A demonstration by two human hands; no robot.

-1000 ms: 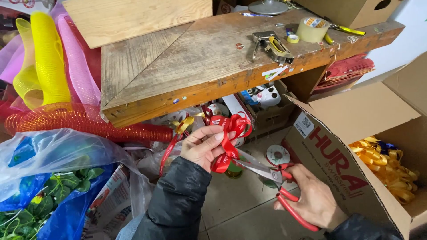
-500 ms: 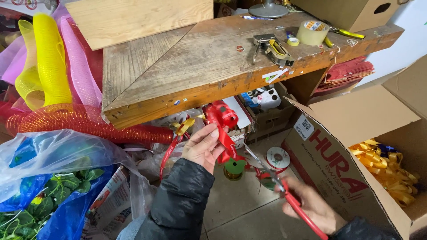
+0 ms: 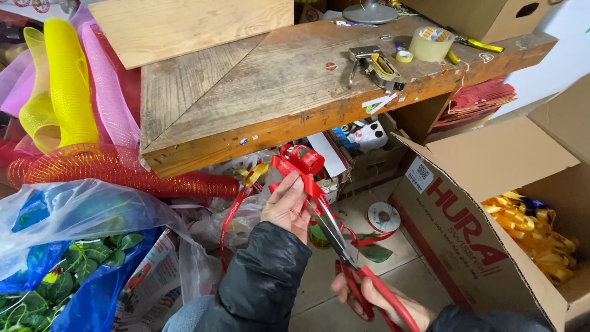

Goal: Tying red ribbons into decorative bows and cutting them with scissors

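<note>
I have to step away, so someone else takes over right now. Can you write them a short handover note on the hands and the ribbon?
Left hand: grip shut on the looped red ribbon bow, held up in front of the worn wooden workbench.
Right hand: grip shut on the red-handled scissors, blades at the ribbon tails just below the bow.
Nearby: a ribbon spool on the floor; an open cardboard box holding yellow bows.
Done: the bow is looped.
Left: whether the tails are cut through cannot be told.
</note>
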